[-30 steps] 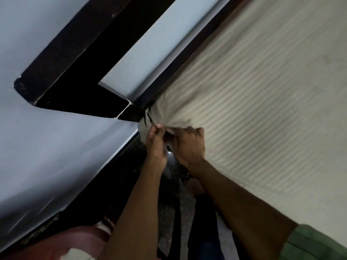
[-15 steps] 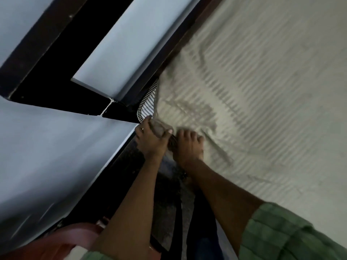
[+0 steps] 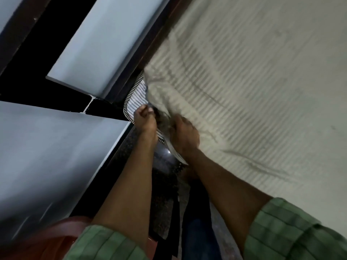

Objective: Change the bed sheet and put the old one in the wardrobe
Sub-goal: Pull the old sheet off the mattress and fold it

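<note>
Since a moment ago, more of the striped mattress (image 3: 136, 102) corner shows, because the bed sheet (image 3: 244, 91) has been peeled farther back from it. Both hands have slid down along the bed edge too. The left hand (image 3: 144, 121) has its fingers (image 3: 139, 111) curled shut, pinching the sheet's bunched corner right at the mattress corner. The right hand (image 3: 185, 136) is just beside it, closed around a fold of the same sheet. The pale, ribbed sheet covers the rest of the bed, with new wrinkles running away from the hands. Green sleeves (image 3: 285, 231) show on both arms. A dark wooden frame (image 3: 105, 107) sits by the corner.
</note>
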The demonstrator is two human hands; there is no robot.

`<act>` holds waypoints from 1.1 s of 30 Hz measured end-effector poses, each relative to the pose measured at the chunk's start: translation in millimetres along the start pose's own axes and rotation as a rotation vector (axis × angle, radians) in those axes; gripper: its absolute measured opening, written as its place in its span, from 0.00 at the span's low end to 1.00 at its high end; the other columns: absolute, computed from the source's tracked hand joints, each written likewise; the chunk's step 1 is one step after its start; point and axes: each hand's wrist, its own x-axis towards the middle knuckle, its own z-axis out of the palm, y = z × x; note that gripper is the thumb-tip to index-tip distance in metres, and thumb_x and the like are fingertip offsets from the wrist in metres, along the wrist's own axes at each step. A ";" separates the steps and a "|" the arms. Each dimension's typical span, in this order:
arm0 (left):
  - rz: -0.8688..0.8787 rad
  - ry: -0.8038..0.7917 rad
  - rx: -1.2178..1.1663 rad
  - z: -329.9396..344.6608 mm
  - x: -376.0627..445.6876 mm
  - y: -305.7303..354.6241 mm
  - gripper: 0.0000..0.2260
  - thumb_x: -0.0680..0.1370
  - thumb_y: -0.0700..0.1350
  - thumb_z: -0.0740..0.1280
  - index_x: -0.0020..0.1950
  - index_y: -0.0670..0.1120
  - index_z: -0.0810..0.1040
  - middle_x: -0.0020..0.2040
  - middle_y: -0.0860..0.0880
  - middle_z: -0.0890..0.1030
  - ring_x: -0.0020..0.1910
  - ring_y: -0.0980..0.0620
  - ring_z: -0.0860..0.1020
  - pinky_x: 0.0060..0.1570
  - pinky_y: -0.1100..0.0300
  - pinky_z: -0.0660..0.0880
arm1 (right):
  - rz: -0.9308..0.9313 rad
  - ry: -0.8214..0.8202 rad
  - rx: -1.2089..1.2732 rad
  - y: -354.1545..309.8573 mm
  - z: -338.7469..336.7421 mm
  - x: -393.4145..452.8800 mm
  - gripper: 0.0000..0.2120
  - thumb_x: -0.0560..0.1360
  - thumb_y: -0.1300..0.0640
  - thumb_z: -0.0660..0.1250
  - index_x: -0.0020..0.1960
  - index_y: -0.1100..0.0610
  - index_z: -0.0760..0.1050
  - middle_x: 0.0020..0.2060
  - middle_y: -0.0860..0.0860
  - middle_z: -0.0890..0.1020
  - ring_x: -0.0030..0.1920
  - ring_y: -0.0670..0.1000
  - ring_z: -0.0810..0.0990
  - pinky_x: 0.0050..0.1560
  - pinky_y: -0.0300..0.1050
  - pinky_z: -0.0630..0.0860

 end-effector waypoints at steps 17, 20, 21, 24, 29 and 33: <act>0.531 -0.551 0.799 40.9 -293.7 -68.1 0.10 0.80 0.38 0.65 0.49 0.54 0.81 0.56 0.51 0.81 0.51 0.53 0.81 0.57 0.57 0.77 | 0.067 -0.184 -0.241 174.7 -149.3 -179.0 0.22 0.80 0.50 0.65 0.70 0.59 0.70 0.67 0.58 0.74 0.68 0.60 0.72 0.65 0.57 0.70; 0.531 -0.602 0.902 50.8 -357.8 -81.9 0.10 0.80 0.41 0.64 0.47 0.57 0.78 0.56 0.52 0.81 0.53 0.52 0.81 0.58 0.56 0.78 | 0.092 -0.182 -0.270 219.5 -184.6 -232.4 0.23 0.80 0.49 0.65 0.71 0.58 0.69 0.68 0.58 0.73 0.69 0.60 0.71 0.66 0.57 0.70; 0.520 -0.634 0.945 56.3 -380.8 -84.3 0.09 0.80 0.42 0.64 0.47 0.56 0.78 0.57 0.53 0.82 0.54 0.51 0.81 0.59 0.55 0.78 | 0.110 -0.172 -0.269 235.4 -198.9 -251.5 0.23 0.80 0.49 0.65 0.71 0.58 0.69 0.68 0.58 0.73 0.69 0.60 0.71 0.66 0.57 0.70; 0.488 -0.723 1.020 76.9 -459.2 -88.3 0.07 0.80 0.44 0.64 0.50 0.53 0.82 0.57 0.52 0.84 0.57 0.49 0.81 0.62 0.55 0.77 | 0.166 -0.125 -0.238 281.4 -244.0 -307.9 0.22 0.80 0.50 0.65 0.70 0.59 0.70 0.67 0.58 0.73 0.68 0.60 0.71 0.66 0.56 0.69; 0.604 -0.907 1.112 106.5 -597.2 -115.6 0.07 0.79 0.44 0.66 0.48 0.53 0.83 0.55 0.52 0.86 0.56 0.49 0.82 0.60 0.57 0.77 | 0.285 -0.022 -0.188 360.0 -298.5 -411.2 0.21 0.79 0.51 0.65 0.70 0.57 0.71 0.68 0.57 0.74 0.69 0.59 0.71 0.66 0.56 0.69; 0.730 -1.034 1.156 145.2 -698.3 -137.7 0.08 0.79 0.44 0.66 0.45 0.54 0.82 0.54 0.53 0.86 0.55 0.50 0.81 0.58 0.57 0.77 | 0.413 0.103 -0.146 430.1 -336.9 -491.7 0.20 0.81 0.50 0.64 0.70 0.57 0.71 0.68 0.57 0.73 0.69 0.58 0.70 0.66 0.55 0.68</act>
